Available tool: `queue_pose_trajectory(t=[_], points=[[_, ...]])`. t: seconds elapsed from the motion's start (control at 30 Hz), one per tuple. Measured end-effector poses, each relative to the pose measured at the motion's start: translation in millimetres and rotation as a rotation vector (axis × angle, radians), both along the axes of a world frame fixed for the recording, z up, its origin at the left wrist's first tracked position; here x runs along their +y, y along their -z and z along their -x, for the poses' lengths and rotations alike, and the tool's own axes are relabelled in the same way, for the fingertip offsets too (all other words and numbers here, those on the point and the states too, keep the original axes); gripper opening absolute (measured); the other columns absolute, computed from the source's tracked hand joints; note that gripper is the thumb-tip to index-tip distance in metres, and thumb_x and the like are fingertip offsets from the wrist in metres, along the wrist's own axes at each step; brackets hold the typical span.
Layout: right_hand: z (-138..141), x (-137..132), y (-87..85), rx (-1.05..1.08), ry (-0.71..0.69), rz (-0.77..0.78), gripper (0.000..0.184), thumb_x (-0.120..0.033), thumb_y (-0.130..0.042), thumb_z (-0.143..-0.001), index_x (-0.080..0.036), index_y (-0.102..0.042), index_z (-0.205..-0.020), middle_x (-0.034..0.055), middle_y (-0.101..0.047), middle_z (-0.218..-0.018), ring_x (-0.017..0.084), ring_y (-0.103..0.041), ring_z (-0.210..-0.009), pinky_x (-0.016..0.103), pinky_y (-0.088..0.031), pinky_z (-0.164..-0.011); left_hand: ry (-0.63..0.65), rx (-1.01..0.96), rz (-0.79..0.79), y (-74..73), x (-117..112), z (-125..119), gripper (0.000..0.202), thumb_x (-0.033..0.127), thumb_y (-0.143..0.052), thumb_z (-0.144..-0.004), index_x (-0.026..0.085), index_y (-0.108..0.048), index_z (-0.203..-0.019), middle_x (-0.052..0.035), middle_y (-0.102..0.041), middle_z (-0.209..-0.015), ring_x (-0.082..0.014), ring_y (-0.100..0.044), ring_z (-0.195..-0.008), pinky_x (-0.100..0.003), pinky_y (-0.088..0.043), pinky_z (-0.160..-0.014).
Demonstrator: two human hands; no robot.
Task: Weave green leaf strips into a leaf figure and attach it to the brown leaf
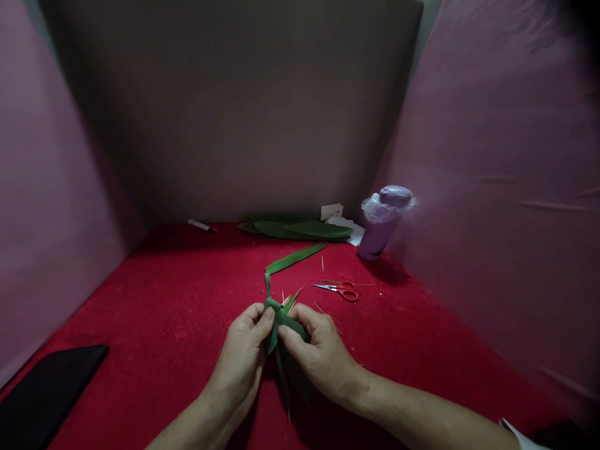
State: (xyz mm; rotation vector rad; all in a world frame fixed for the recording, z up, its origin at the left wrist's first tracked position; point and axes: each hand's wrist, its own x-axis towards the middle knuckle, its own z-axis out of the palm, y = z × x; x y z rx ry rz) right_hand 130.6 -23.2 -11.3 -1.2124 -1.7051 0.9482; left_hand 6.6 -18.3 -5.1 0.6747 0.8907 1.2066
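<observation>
Near the middle of the red tabletop, a folded green leaf piece [274,337] is pinched between both hands. My left hand [246,344] grips its left side, thumb on top. My right hand [321,350] holds the right side between thumb and fingers. A narrow strip stands up from the fold, and a long thin end hangs down below. Several thin toothpick-like sticks [285,300] lie just behind the fold. Beyond them is a cut leaf strip [295,257]. To the right lie scissors [344,290] with red handles, blades toward the left.
Long green leaves [300,229] are piled at the back beside white cards [349,228]. A purple cup [379,234] with plastic wrap stands back right. A syringe [201,225] lies back left, a black flat object [56,387] front left. Pink walls [506,187] flank the red cloth [164,325].
</observation>
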Motion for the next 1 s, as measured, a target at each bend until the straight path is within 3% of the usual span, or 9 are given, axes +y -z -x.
queue_pose_trajectory(t=[0.3,0.43,0.6,0.73,1.0], points=[[-1.7,0.9,1.8,0.076,0.064,0.009,0.018,-0.028,-0.051,-0.082,-0.017,-0.049,-0.067,-0.0061,-0.036,-0.056,0.007,-0.032,-0.052,0.019,-0.027,-0.047,0.108,-0.058,-0.015,-5.5,-3.9,2.2,0.019,0.018,-0.071,-0.066,0.013,-0.061,-0.082,-0.0045,-0.064,-0.077,-0.0137,-0.060,-0.067,-0.023,-0.047,-0.065],[-3.7,2.4,1.5,0.057,0.104,-0.017,0.017,-0.028,-0.051,-0.083,-0.018,-0.051,-0.070,-0.0053,-0.042,-0.058,0.008,-0.038,-0.054,0.019,-0.030,-0.050,0.167,0.010,0.025,-2.6,-3.8,2.6,0.016,0.024,-0.070,-0.067,0.013,-0.060,-0.074,-0.0030,-0.062,-0.066,-0.0125,-0.057,-0.058,-0.024,-0.047,-0.058],[-3.5,2.9,4.3,0.067,0.079,0.026,0.020,-0.033,-0.046,-0.086,-0.019,-0.048,-0.072,-0.0052,-0.047,-0.058,0.008,-0.043,-0.052,0.019,-0.033,-0.049,0.119,0.223,0.021,4.8,-1.5,3.2,0.025,0.035,-0.067,-0.069,0.013,-0.056,-0.066,0.0001,-0.056,-0.054,-0.0106,-0.052,-0.044,-0.022,-0.044,-0.044],[-2.3,2.4,6.1,0.032,0.062,-0.004,0.025,-0.036,-0.043,-0.088,-0.020,-0.043,-0.070,-0.0061,-0.042,-0.055,0.008,-0.039,-0.048,0.019,-0.029,-0.045,0.074,0.229,0.030,7.8,-1.4,2.8,0.027,0.038,-0.066,-0.069,0.014,-0.053,-0.063,0.0019,-0.054,-0.049,-0.0095,-0.050,-0.039,-0.021,-0.043,-0.040],[-3.6,3.0,6.3,-0.084,0.077,-0.085,0.023,-0.028,-0.042,-0.088,-0.019,-0.042,-0.067,-0.0062,-0.039,-0.055,0.008,-0.036,-0.050,0.020,-0.025,-0.049,0.016,0.222,0.031,6.2,-2.4,1.0,0.027,0.037,-0.067,-0.067,0.015,-0.053,-0.061,0.0026,-0.053,-0.046,-0.0082,-0.047,-0.037,-0.019,-0.040,-0.038]])
